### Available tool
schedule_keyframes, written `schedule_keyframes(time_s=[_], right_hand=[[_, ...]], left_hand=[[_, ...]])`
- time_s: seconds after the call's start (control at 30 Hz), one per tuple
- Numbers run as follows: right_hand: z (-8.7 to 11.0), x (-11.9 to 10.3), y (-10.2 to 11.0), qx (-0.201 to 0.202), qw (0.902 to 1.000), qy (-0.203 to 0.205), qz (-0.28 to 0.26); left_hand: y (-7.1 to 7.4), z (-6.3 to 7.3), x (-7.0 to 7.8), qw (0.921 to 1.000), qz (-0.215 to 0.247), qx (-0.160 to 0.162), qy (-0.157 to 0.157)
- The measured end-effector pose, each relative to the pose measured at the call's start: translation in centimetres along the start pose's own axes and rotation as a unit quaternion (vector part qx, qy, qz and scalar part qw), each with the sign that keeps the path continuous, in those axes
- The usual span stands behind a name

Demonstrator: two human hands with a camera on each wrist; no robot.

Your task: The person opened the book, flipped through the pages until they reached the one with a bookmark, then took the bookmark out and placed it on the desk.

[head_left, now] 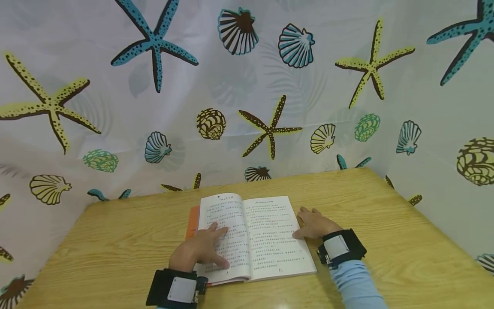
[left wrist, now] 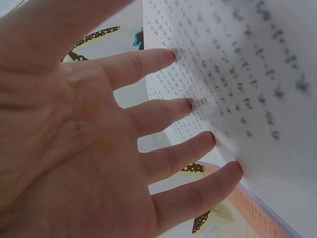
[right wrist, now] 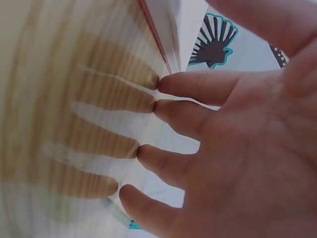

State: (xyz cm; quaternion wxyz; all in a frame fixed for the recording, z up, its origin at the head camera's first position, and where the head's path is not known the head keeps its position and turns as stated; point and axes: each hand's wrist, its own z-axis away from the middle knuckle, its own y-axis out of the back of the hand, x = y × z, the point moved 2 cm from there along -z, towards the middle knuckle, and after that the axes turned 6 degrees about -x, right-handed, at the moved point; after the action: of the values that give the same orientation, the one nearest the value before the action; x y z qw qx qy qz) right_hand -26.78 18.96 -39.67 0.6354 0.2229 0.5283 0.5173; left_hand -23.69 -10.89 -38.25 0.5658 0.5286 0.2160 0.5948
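Toward six o'clock in the head view, one paperback book (head_left: 251, 240) lies spread on one smooth, wood-grained table (head_left: 127, 249), its left page (head_left: 227, 210) bowed, its right page (head_left: 272, 249) flatter, both printed. One orange cover flap (head_left: 191, 221) shows at the book's ten o'clock. The two hands are apart, fingers splayed: the left hand (head_left: 202, 247) rests on the left page at nine o'clock; the right hand (head_left: 315, 225) touches the table at three. Two black wristbands (head_left: 354, 242) carry pale rectangular plates (head_left: 182, 289).
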Motion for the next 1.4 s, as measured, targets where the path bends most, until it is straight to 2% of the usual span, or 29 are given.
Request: schedule_keyframes(time_s=[0.57, 0.8, 1.03, 1.1, 1.23, 1.3, 1.4], right_hand=[[0.5, -0.9, 0.1, 0.023, 0.9985, 0.0, 0.049], [1.1, -0.8, 1.1, 0.055, 0.9965, 0.06, -0.021], [2.1, -0.5, 1.9, 0.028, 0.9905, 0.113, -0.074], [2.3, -0.5, 2.0, 0.011, 0.9852, 0.138, -0.101], [2.4, -0.9, 2.0, -0.036, 0.9684, 0.173, -0.176], [2.3, -1.4, 1.9, -0.054, 0.959, 0.18, -0.212], [2.1, -2.4, 1.5, -0.071, 0.9524, 0.177, -0.238]], left_hand=[[-0.1, -0.2, 0.2, 1.0, -0.006, -0.007, 0.004], [0.0, -0.2, 0.1, 1.0, -0.003, -0.008, -0.001], [0.0, -0.1, 0.1, 0.9999, 0.001, -0.01, -0.001], [-0.1, -0.1, 0.1, 0.9999, 0.005, -0.009, 0.001], [-0.1, 0.0, 0.1, 0.9999, 0.012, -0.007, 0.0], [-0.1, 0.0, 0.0, 0.9999, 0.011, -0.006, -0.001], [-0.1, 0.0, 0.0, 0.9999, 0.01, -0.008, -0.001]])
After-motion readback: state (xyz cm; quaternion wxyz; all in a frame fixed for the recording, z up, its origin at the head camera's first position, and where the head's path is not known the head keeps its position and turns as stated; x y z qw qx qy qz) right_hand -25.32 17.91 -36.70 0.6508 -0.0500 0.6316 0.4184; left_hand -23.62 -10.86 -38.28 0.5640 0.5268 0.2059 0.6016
